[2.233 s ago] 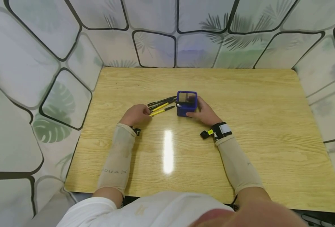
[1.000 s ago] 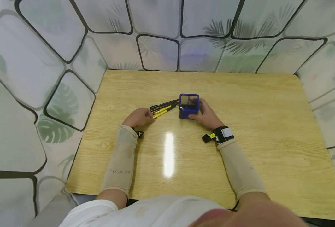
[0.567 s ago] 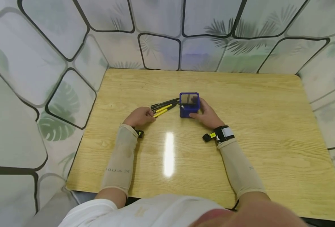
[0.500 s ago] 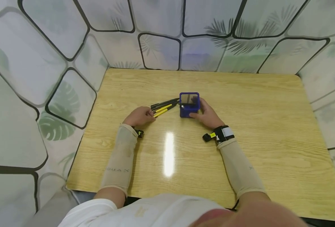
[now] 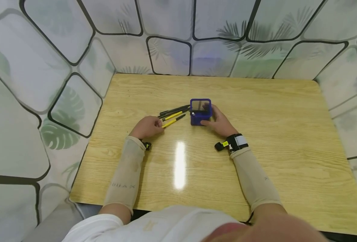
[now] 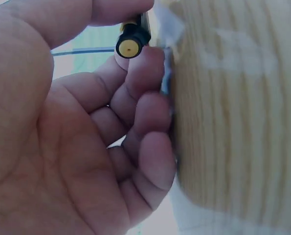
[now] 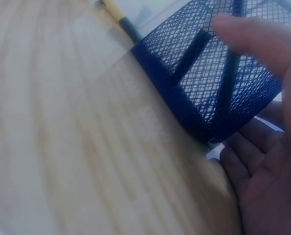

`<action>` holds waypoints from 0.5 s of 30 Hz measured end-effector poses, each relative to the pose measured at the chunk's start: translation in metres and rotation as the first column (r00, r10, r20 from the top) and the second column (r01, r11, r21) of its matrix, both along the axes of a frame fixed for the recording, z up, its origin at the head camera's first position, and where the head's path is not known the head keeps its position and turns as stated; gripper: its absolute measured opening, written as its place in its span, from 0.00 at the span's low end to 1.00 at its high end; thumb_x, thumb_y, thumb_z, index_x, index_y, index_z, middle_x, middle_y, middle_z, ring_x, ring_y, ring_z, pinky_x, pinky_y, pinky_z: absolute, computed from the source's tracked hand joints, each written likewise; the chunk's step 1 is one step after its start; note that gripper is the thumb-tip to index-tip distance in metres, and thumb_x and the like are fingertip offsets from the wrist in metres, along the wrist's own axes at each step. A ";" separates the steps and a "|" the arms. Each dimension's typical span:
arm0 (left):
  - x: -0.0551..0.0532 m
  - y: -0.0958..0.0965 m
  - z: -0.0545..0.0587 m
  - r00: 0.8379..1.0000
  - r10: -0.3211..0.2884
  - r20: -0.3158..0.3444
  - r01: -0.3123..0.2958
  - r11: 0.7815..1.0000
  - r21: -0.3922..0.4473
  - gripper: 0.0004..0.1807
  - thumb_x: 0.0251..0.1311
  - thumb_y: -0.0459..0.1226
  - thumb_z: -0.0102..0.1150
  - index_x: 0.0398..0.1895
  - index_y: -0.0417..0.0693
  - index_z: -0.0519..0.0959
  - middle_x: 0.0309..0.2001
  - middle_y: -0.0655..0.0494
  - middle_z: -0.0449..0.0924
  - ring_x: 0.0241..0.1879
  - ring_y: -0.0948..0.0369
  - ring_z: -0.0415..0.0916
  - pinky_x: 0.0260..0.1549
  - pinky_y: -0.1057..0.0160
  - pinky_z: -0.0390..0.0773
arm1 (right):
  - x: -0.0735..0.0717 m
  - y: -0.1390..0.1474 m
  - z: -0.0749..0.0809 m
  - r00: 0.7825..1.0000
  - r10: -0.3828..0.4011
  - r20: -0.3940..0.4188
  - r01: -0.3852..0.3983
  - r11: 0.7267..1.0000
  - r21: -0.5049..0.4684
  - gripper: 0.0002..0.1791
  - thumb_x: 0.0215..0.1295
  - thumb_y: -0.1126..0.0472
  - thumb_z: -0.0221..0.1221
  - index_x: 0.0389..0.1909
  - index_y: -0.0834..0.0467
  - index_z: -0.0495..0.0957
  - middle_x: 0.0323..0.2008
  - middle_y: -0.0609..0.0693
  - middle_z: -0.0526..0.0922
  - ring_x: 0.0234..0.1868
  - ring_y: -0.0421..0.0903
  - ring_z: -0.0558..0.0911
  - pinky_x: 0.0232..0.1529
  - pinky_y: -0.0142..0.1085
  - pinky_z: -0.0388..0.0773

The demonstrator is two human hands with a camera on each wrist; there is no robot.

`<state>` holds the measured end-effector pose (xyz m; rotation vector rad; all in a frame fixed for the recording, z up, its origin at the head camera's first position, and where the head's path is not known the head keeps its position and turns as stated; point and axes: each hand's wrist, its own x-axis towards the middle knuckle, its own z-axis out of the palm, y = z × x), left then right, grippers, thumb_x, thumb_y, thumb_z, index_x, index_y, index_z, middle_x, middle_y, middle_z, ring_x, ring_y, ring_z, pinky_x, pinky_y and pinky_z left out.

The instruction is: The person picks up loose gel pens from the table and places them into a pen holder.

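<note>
A yellow pen (image 5: 173,121) is pinched at its butt end by the left hand (image 5: 147,127); in the left wrist view the yellow end cap sits between thumb and forefinger, with the other fingers curled loosely against the table (image 5: 257,141). The pen is angled toward the holder (image 5: 200,111), its black tip just short of the holder's near left corner and low over the wood; whether it is lifted clear of the table cannot be told.

The blue mesh holder stands upright near the table's middle and is gripped by the right hand (image 5: 219,121), thumb on the near side, fingers wrapped around the right and far side. In the right wrist view, fingers are seen pressed on the mesh.

Progress, as judged: early. Nothing is seen standing up out of the holder's mouth. Dark bars show through the mesh in the right wrist view; whether these are pens behind it or inside it cannot be told. One pen is in hand, not yet in.

Left over: a fan of pens (image 5: 173,111), black and yellow, lying on the table just left of the holder, tips close to its left wall.

In the way: the fan crowds the held pen's path; the holder's rim must be cleared. A patterned partition (image 5: 166,33) encloses the table on three sides.
</note>
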<state>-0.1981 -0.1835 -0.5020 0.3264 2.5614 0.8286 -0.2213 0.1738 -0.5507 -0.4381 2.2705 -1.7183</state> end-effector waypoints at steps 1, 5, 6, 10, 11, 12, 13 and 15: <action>0.001 0.000 0.000 1.000 0.003 -0.010 -0.003 1.000 0.011 0.07 0.68 0.43 0.65 0.38 0.50 0.81 0.34 0.53 0.81 0.32 0.55 0.73 0.36 0.55 0.73 | 0.000 0.000 0.000 1.000 0.002 0.003 -0.002 1.000 -0.005 0.45 0.67 0.57 0.71 0.80 0.49 0.57 0.78 0.50 0.62 0.81 0.45 0.54 0.80 0.43 0.48; 0.005 0.000 0.005 0.998 0.038 -0.041 -0.035 0.997 0.074 0.07 0.71 0.43 0.62 0.40 0.50 0.81 0.35 0.53 0.81 0.31 0.55 0.74 0.35 0.55 0.74 | -0.001 0.000 0.002 1.000 0.008 0.026 -0.007 1.000 -0.011 0.46 0.68 0.60 0.69 0.81 0.49 0.55 0.79 0.51 0.60 0.82 0.46 0.52 0.80 0.43 0.46; 0.006 0.000 0.007 0.997 0.051 -0.053 -0.046 0.995 0.091 0.07 0.72 0.44 0.61 0.41 0.51 0.81 0.35 0.53 0.81 0.31 0.54 0.74 0.35 0.54 0.75 | 0.000 0.000 0.004 0.999 0.011 0.034 -0.010 1.000 -0.012 0.46 0.69 0.60 0.69 0.81 0.50 0.55 0.79 0.51 0.59 0.82 0.46 0.52 0.80 0.44 0.46; 0.008 0.003 0.017 0.985 0.121 -0.119 -0.099 0.979 0.178 0.07 0.72 0.44 0.62 0.41 0.51 0.81 0.37 0.53 0.81 0.33 0.54 0.75 0.34 0.53 0.75 | 0.004 -0.002 0.016 0.998 0.025 0.049 -0.024 1.000 -0.019 0.46 0.69 0.61 0.69 0.81 0.55 0.54 0.80 0.55 0.59 0.82 0.49 0.51 0.80 0.45 0.46; 0.008 0.004 0.020 0.981 0.134 -0.142 -0.104 0.975 0.198 0.07 0.72 0.44 0.62 0.41 0.52 0.81 0.37 0.54 0.81 0.33 0.54 0.75 0.35 0.54 0.75 | 0.006 -0.003 0.020 0.998 0.028 0.050 -0.027 0.999 -0.022 0.45 0.68 0.61 0.69 0.81 0.56 0.55 0.79 0.55 0.59 0.82 0.50 0.51 0.80 0.45 0.46; 0.008 0.006 0.022 0.976 0.147 -0.163 -0.108 0.969 0.223 0.07 0.71 0.44 0.63 0.41 0.52 0.80 0.37 0.54 0.81 0.34 0.54 0.75 0.34 0.54 0.75 | 0.008 -0.004 0.024 0.998 0.030 0.050 -0.029 0.999 -0.026 0.45 0.68 0.62 0.69 0.81 0.57 0.55 0.79 0.56 0.59 0.82 0.50 0.52 0.80 0.45 0.46; 0.008 0.007 0.024 0.970 0.155 -0.185 -0.108 0.964 0.244 0.06 0.71 0.43 0.63 0.42 0.52 0.80 0.38 0.54 0.81 0.35 0.55 0.75 0.35 0.54 0.75 | 0.010 -0.005 0.027 0.998 0.031 0.048 -0.030 0.999 -0.028 0.45 0.68 0.62 0.69 0.80 0.58 0.55 0.79 0.57 0.59 0.82 0.51 0.52 0.80 0.45 0.46; 0.008 0.009 0.028 0.961 0.165 -0.224 -0.099 0.955 0.281 0.06 0.71 0.43 0.64 0.42 0.52 0.79 0.38 0.55 0.81 0.36 0.57 0.76 0.35 0.54 0.75 | 0.013 -0.006 0.033 0.998 0.035 0.044 -0.033 0.999 -0.032 0.45 0.68 0.62 0.69 0.80 0.60 0.55 0.79 0.58 0.59 0.82 0.52 0.53 0.80 0.46 0.47</action>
